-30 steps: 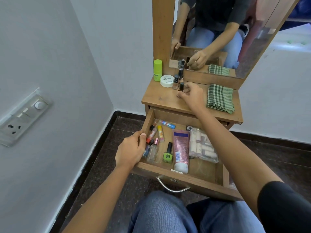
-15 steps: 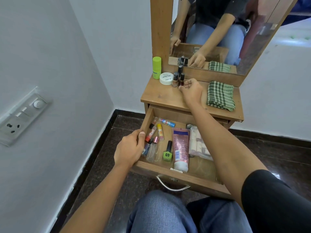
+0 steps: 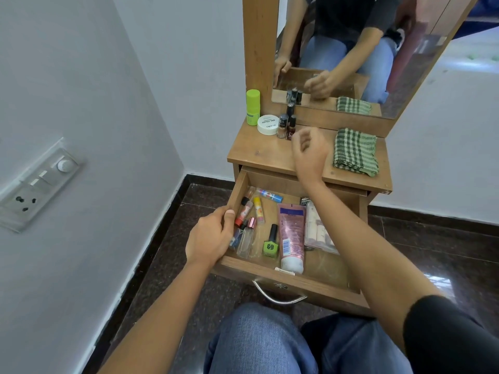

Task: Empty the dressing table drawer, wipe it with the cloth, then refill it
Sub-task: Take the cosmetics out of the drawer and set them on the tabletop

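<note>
The wooden drawer (image 3: 293,282) of the dressing table (image 3: 259,152) is pulled out. Inside lie a pink tube (image 3: 291,236), a green nail polish bottle (image 3: 270,244), a clear pouch (image 3: 318,230), and several small tubes and bottles at its left. My left hand (image 3: 210,236) grips the drawer's left wall. Above the table top, my right hand (image 3: 310,155) hovers with loosely curled fingers and holds nothing, just right of a cluster of nail polish bottles (image 3: 286,125). A folded green checked cloth (image 3: 355,151) lies on the table top's right side.
A white jar (image 3: 267,124) and a lime green stick (image 3: 253,107) stand at the table's back left, against the mirror (image 3: 378,49) frame. A switch panel (image 3: 37,182) is on the left wall. My knees are below the drawer handle (image 3: 278,296).
My right hand let go of a small bottle beside the other nail polishes and has lifted back toward me. My left hand has stayed on the drawer wall.
</note>
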### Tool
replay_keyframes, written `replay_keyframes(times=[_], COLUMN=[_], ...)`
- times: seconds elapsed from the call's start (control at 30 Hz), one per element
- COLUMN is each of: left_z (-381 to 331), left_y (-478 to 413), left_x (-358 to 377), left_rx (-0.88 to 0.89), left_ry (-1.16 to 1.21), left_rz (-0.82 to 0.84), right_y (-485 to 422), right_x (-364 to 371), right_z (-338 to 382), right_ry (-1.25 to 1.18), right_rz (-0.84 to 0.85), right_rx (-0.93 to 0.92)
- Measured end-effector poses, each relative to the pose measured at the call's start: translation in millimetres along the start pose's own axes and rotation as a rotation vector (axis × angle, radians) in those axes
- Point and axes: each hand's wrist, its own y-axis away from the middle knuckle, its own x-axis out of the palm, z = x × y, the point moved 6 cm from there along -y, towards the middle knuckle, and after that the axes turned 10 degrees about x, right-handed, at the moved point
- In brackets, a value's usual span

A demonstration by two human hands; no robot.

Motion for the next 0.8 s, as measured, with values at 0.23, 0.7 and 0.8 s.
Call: replay_keyframes(times=[0.23,0.7,0.8], left_z=[0,1,1], left_y=[-1,0,-1], left_x=[2,1,1], left_rx=[0.016,0.019,0.022], left_ry=[-0.007,-0.014,-0.017], left_rz=[-0.003,-0.004,-0.006], right_y=[95,97,95], right_x=[37,52,39], right_z=[-36,-48,-36], right_ry=[0.703,0.99,0.846], right_rz=[0.599,0.501,0.426], right_rx=[-0.22,-0.054,-0.084])
